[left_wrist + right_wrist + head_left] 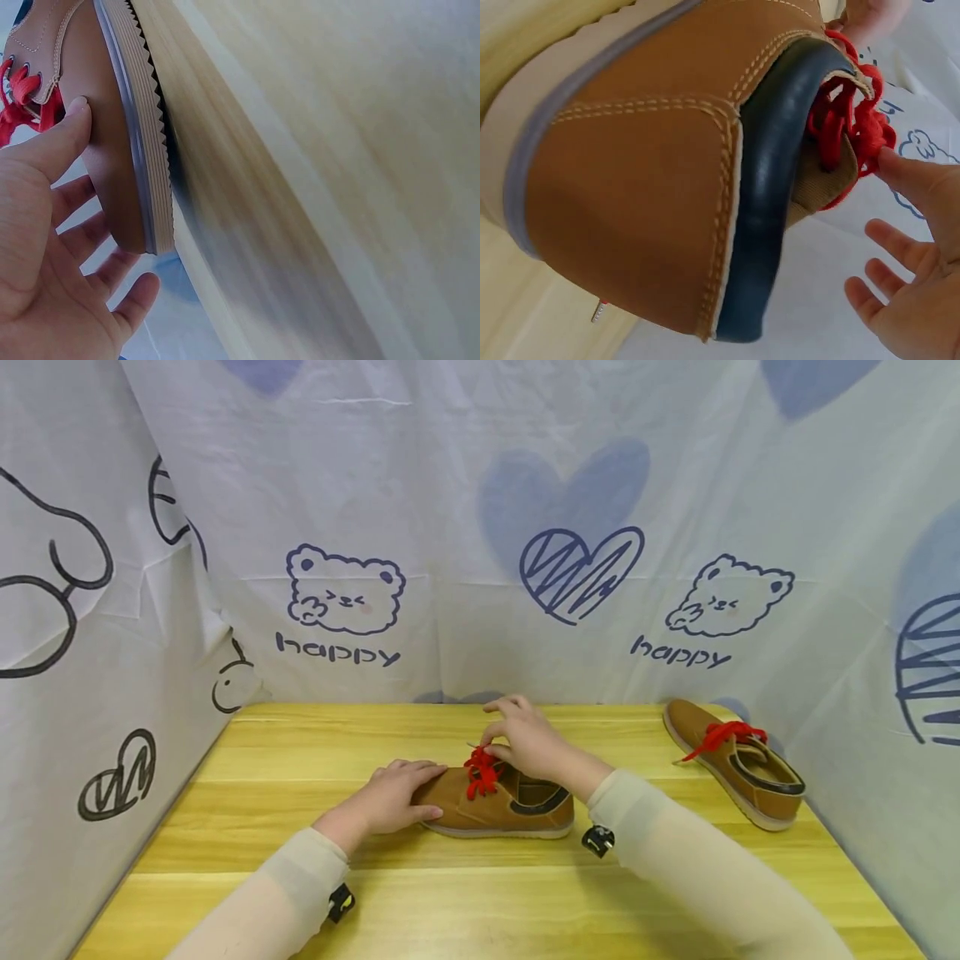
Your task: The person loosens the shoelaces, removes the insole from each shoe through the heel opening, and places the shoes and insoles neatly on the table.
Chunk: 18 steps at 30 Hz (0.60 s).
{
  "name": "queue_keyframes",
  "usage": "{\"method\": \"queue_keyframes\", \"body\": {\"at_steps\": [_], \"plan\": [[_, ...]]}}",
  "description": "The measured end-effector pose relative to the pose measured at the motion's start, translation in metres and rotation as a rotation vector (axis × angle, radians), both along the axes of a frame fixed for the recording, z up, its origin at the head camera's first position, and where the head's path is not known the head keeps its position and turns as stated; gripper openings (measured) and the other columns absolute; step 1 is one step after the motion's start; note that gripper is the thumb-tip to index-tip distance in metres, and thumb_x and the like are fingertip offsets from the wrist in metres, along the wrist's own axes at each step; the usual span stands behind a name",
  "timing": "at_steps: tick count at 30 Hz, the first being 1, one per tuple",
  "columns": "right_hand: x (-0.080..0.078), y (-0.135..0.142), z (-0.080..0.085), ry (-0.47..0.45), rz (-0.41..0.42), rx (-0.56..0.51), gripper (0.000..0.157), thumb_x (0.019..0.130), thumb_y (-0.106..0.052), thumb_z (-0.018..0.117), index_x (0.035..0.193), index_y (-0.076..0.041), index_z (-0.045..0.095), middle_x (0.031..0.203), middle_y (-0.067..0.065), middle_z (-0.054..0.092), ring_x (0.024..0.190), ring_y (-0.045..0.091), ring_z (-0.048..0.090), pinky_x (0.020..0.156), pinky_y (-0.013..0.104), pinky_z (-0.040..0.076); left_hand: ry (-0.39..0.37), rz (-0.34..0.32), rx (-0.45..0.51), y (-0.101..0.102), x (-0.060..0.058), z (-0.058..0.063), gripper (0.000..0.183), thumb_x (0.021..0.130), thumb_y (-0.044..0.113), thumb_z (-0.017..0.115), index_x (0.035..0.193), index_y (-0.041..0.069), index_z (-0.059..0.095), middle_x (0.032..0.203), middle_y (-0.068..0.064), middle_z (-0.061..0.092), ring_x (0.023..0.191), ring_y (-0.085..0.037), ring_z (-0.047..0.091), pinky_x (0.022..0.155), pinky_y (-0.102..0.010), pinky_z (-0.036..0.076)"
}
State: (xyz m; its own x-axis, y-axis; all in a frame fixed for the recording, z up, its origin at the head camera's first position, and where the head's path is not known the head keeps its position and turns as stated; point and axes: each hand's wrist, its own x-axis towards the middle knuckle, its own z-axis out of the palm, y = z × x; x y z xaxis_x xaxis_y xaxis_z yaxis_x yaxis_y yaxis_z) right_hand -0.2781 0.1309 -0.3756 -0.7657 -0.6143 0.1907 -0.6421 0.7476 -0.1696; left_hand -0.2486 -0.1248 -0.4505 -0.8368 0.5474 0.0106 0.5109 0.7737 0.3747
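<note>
A brown shoe (465,802) with a pale sole lies on the table, toe to the left. Its red shoelace (482,770) is bunched over the tongue. My left hand (393,797) holds the toe end, thumb on the near side and fingers across the far side. The left wrist view shows that thumb (71,135) against the brown upper. Above the lacing, my right hand (528,743) pinches the red shoelace with its fingertips. In the right wrist view the other fingers (885,274) are spread away from the dark collar (761,195).
A second brown shoe (738,768) with a red lace stands at the table's right side, toe pointing back and left. The wooden table (465,902) is bounded by white printed cloth (450,527) at the back and both sides. A metal-tipped lace end (598,310) shows beneath the heel.
</note>
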Motion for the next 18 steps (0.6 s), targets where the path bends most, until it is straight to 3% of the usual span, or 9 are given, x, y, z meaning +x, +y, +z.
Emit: {"method": "queue_keyframes", "body": {"at_steps": [5, 12, 18], "plan": [[-0.003, 0.002, 0.009, 0.056, -0.034, -0.11, 0.009, 0.096, -0.019, 0.07, 0.089, -0.016, 0.075, 0.142, 0.013, 0.055, 0.132, 0.037, 0.041, 0.109, 0.058, 0.035, -0.001, -0.004, 0.001, 0.0, 0.001, 0.001, 0.069, 0.091, 0.043, 0.072, 0.149, 0.012, 0.049, 0.149, -0.011, 0.051, 0.132, -0.038, 0.046, 0.104, -0.057, 0.037], [-0.009, 0.009, 0.028, 0.02, -0.035, -0.216, 0.015, 0.104, -0.019, 0.055, 0.1, -0.008, 0.066, 0.148, 0.019, 0.047, 0.136, 0.041, 0.035, 0.114, 0.056, 0.027, 0.001, 0.001, -0.002, 0.0, 0.0, 0.0, 0.069, 0.091, 0.043, 0.072, 0.149, 0.012, 0.05, 0.149, -0.011, 0.05, 0.132, -0.037, 0.046, 0.105, -0.057, 0.037], [-0.016, 0.015, 0.053, 0.018, -0.089, -0.37, 0.018, 0.106, -0.017, 0.051, 0.102, -0.003, 0.063, 0.149, 0.019, 0.046, 0.135, 0.042, 0.033, 0.112, 0.055, 0.028, -0.007, -0.002, 0.009, 0.001, 0.0, 0.0, 0.069, 0.091, 0.042, 0.072, 0.149, 0.012, 0.049, 0.149, -0.011, 0.05, 0.133, -0.038, 0.045, 0.105, -0.057, 0.037]]}}
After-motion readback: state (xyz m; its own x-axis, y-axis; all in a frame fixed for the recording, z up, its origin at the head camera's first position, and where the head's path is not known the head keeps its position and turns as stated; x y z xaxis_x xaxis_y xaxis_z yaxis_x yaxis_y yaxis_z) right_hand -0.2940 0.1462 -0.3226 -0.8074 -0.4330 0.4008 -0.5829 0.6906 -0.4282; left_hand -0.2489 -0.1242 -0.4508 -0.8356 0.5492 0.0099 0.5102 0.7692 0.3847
